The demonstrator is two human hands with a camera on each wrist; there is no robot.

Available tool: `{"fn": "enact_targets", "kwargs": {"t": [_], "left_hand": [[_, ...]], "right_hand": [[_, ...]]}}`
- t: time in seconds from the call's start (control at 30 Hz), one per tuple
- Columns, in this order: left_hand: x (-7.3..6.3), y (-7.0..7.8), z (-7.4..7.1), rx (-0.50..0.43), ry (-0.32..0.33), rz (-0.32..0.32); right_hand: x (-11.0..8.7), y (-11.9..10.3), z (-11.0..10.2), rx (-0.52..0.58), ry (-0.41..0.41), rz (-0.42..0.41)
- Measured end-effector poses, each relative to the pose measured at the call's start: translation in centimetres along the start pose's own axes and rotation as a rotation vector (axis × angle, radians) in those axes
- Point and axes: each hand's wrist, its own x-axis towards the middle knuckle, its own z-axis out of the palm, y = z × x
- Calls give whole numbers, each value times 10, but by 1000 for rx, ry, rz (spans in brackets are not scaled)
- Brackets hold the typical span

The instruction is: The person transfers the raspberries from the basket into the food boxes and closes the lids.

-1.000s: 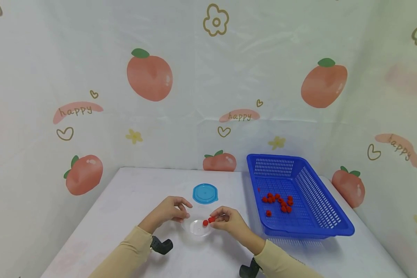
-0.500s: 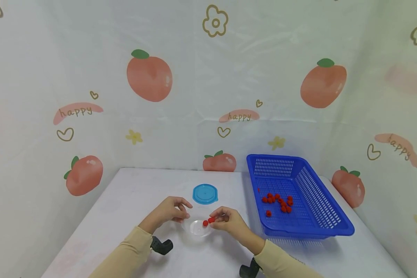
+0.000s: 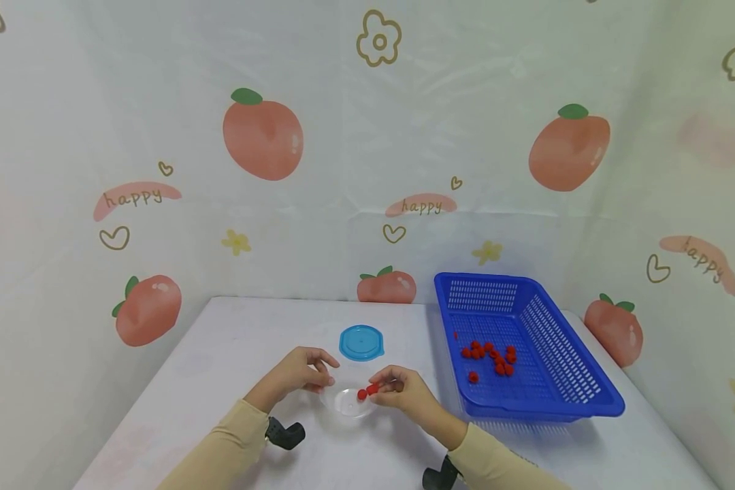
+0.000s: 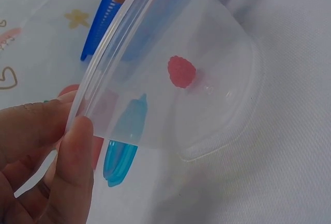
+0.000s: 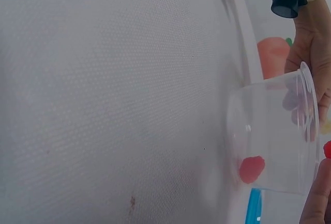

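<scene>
A clear plastic bowl (image 3: 346, 405) stands on the white table. My left hand (image 3: 297, 373) pinches its rim between thumb and fingers, as the left wrist view shows close up. Inside the bowl lies one red raspberry (image 4: 181, 72), visible through the wall. On the bowl's right side, my right hand (image 3: 406, 393) holds a second raspberry (image 3: 372, 388) in its fingertips at the rim. Only the edge of that held raspberry (image 5: 328, 150) enters the right wrist view.
Behind the bowl a blue lid (image 3: 361, 342) lies flat on the table. To the right stands a large blue plastic basket (image 3: 542, 410) with several raspberries (image 3: 499, 362) on its floor. A printed white cloth (image 3: 318, 238) hangs behind the table.
</scene>
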Motion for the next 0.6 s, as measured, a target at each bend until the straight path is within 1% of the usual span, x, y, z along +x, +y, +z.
{"fn": "enact_targets", "kwargs": {"t": [0.2,0.6], "left_hand": [[0,0,0,0,-5,6],[1,-1,-1,-5,-7,14]], "right_hand": [[1,3,-1,-6,-5,-11],[3,5,-1,-24,-6,19]]}}
